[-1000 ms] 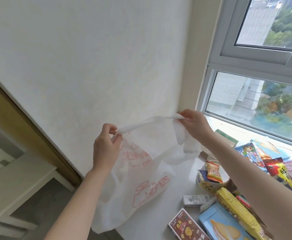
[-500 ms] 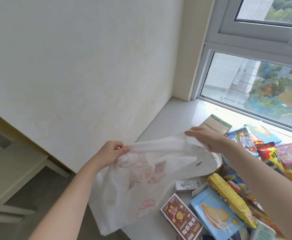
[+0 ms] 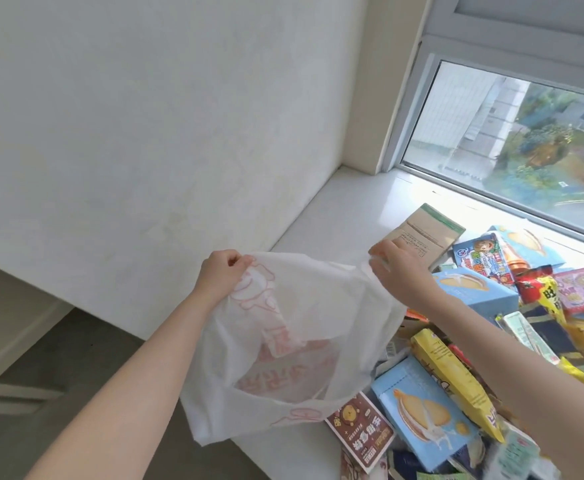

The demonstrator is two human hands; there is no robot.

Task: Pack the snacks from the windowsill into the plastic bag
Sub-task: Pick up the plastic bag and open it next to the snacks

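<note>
Both hands — left hand [image 3: 220, 275], right hand [image 3: 399, 268] — pinch plastic bag [image 3: 290, 344] open.

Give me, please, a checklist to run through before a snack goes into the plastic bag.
1. Left hand grips plastic bag rim: ok.
2. Right hand pinches opposite rim: ok.
3. Bag mouth spread open: ok.
4. A hand free for picking: not ok.
5. Blue biscuit box lies beside bag on windowsill: ok.
6. Bag free of tears: cannot tell.
</note>
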